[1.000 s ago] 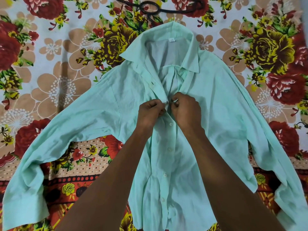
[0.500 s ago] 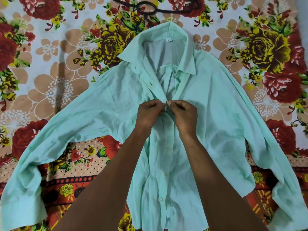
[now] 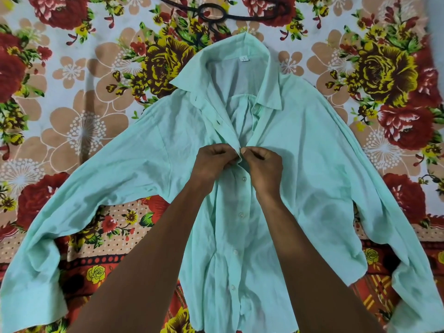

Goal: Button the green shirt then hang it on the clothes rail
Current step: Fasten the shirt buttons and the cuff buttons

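The pale green shirt (image 3: 312,169) lies flat on its back with both sleeves spread wide and the collar pointing away from me. Several buttons down the lower placket are fastened; the chest above my hands lies open up to the collar. My left hand (image 3: 213,162) pinches the left front edge at mid-chest. My right hand (image 3: 262,167) pinches the right front edge against it, fingertips meeting at one spot. The button under my fingers is hidden.
A floral bedsheet (image 3: 79,131) in red, yellow and tan covers the whole surface under the shirt. A dark clothes hanger (image 3: 212,14) lies at the far edge just beyond the collar.
Both hands stay at the same mid-chest spot on the placket, their fingertips now pressed closer together. The view has shifted slightly.
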